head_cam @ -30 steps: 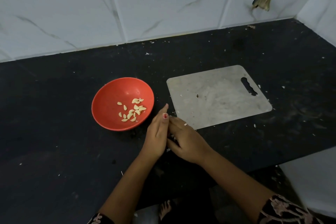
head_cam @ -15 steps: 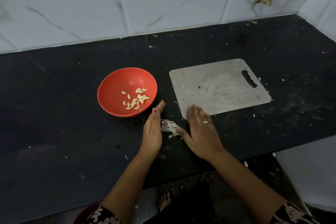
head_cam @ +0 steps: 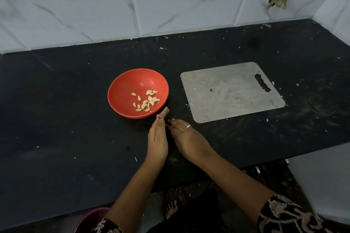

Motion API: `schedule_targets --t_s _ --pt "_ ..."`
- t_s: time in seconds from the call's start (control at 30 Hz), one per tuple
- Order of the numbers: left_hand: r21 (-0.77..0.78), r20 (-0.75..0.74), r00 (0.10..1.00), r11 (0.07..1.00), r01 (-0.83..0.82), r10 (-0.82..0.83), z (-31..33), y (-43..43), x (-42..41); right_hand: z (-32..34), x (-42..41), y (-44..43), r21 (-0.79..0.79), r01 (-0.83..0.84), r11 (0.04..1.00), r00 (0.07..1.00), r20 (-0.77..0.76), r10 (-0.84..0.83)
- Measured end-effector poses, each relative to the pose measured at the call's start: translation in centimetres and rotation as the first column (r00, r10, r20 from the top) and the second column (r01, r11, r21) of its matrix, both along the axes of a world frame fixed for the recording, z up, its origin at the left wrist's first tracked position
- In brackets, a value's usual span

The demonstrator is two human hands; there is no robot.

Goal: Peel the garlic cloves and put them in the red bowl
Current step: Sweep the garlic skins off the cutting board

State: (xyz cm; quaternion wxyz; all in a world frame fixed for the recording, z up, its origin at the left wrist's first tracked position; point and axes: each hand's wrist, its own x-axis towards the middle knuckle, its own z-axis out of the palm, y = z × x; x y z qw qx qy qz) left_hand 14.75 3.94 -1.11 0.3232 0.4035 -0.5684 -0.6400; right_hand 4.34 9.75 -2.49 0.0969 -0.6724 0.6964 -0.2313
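Observation:
The red bowl [head_cam: 121,89] sits on the black counter [head_cam: 56,119] and holds several peeled garlic cloves [head_cam: 146,101]. Just below its right rim my left hand [head_cam: 158,134] stands on its edge with straight fingers, palm facing right. My right hand [head_cam: 186,138] lies flat on the counter, its fingertips pressed against the left palm. The heap of garlic skins is hidden between the two hands. Neither hand visibly holds a clove.
A grey metal cutting board [head_cam: 231,91] with a handle slot lies to the right of the bowl. White skin flecks dot the counter. A tiled wall [head_cam: 170,2] closes the back and right. A dark red tub [head_cam: 89,219] shows below the counter's front edge.
My right hand swept left across the counter and closed against the left palm, covering the skin heap that was visible between them half a second ago. The left hand stayed in place.

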Motion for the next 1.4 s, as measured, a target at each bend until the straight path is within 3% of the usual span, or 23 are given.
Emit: schedule_targets --t_s 0.13,0.2,0.4,0.63,0.7,0.77,0.83,0.87,0.97,1.07,1.13,1.3,1.4 --pt "-0.061 -0.009 1.0 0.998 0.028 -0.029 0.5 0.3 0.0 0.7 -1.4 -0.4 -0.065 -0.129 0.989 0.951 -0.292 0.105" --pt "-0.047 -0.036 0.999 0.999 -0.004 0.003 0.8 0.3 -0.2 1.5 -2.1 -1.7 -0.027 -0.085 0.996 0.912 -0.405 0.067" --pt "0.012 -0.072 0.991 0.993 -0.117 0.117 1.2 0.1 -0.5 2.5 -2.4 -3.1 0.219 -0.122 0.968 0.886 -0.415 0.205" --pt "0.139 -0.08 0.978 0.973 -0.182 0.195 2.1 0.3 -1.2 2.8 -2.6 -3.8 0.243 -0.108 0.964 0.89 -0.409 0.202" --pt "0.212 -0.101 0.971 0.958 -0.192 0.217 2.4 0.4 -1.5 2.9 -2.9 -4.4 0.241 -0.035 0.97 0.932 -0.341 0.118" --pt "0.306 -0.127 0.966 0.935 -0.179 0.227 2.7 0.6 -1.7 3.3 -3.3 -4.6 0.202 0.157 0.967 0.987 -0.018 -0.157" --pt "0.426 -0.164 0.952 0.889 -0.168 0.259 2.9 0.9 -2.0 3.9 -3.2 -4.4 0.155 0.325 0.933 0.866 0.348 -0.36" --pt "0.496 -0.192 0.939 0.854 -0.159 0.287 2.9 1.1 -2.1 4.3 -2.6 -4.1 0.145 0.342 0.928 0.822 0.432 -0.371" --pt "0.719 -0.271 0.869 0.687 -0.103 0.414 3.2 1.3 -2.4 5.1 0.8 -3.4 0.118 0.291 0.95 0.822 0.477 -0.311" --pt "0.804 -0.385 0.751 0.595 -0.012 0.537 3.6 1.4 -2.5 5.1 3.3 -3.3 0.071 0.242 0.968 0.934 0.252 -0.252" --pt "0.826 -0.422 0.702 0.562 0.037 0.574 3.7 1.4 -2.0 4.8 3.7 -3.2 0.013 0.243 0.97 0.952 0.187 -0.241" --pt "0.865 -0.394 0.681 0.5 0.046 0.617 3.4 1.0 -1.2 4.9 3.8 -2.5 -0.032 0.198 0.98 0.933 0.314 -0.178" --pt "0.848 -0.436 0.683 0.522 0.093 0.586 3.4 1.2 -1.6 5.6 3.7 -1.9 -0.128 0.279 0.952 0.838 0.516 -0.177"
